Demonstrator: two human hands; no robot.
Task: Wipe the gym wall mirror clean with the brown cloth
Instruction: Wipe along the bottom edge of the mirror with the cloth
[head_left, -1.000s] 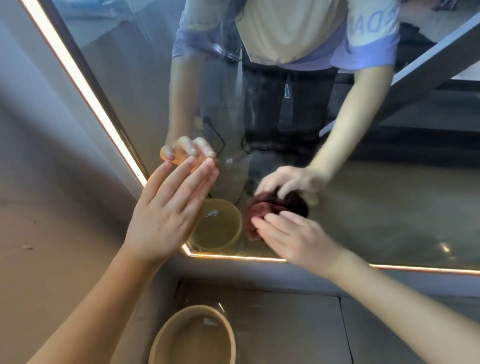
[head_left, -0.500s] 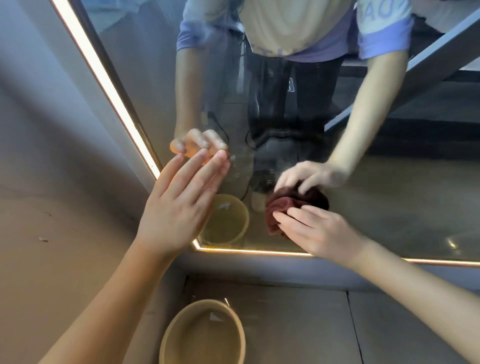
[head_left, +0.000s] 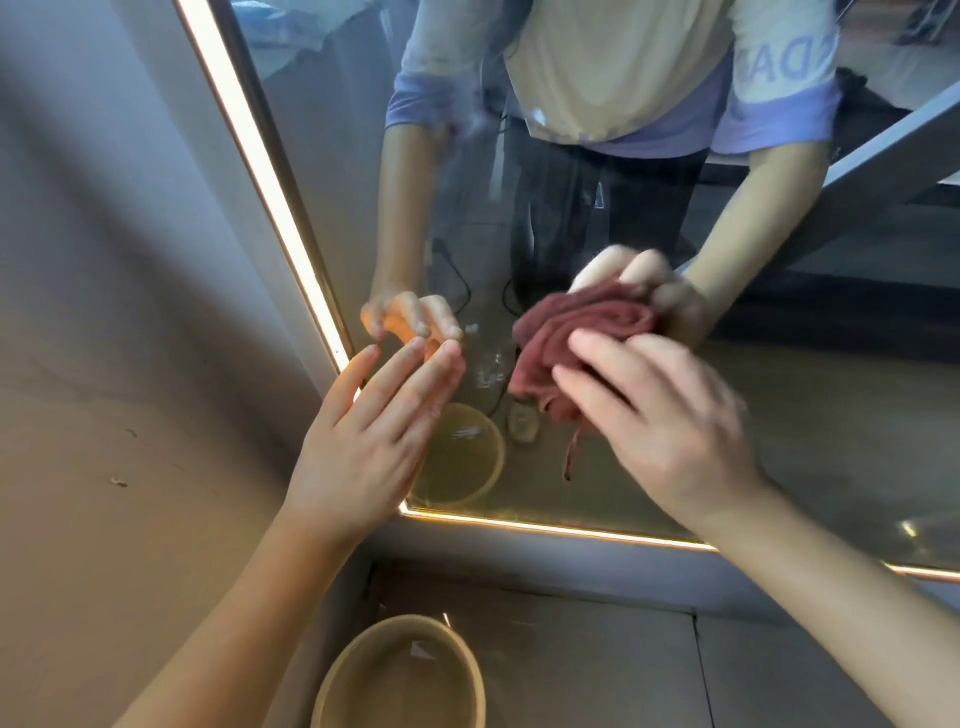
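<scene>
Left grip (head_left: 358, 441): fingers are held straight and close together, with the tips laid on the mirror (head_left: 831, 415) beside its lit left edge, near the lower-left corner. Right grip (head_left: 660, 415): fingers are curled over the bunched brown cloth (head_left: 571, 332), which is pressed to the glass; the outline is blurred. The cloth is located just right of the left grip, not touching it. A loose strand is seen hanging below.

Tan round basin (head_left: 400, 675) on grey floor (head_left: 571, 660) beside wall (head_left: 130, 312).
</scene>
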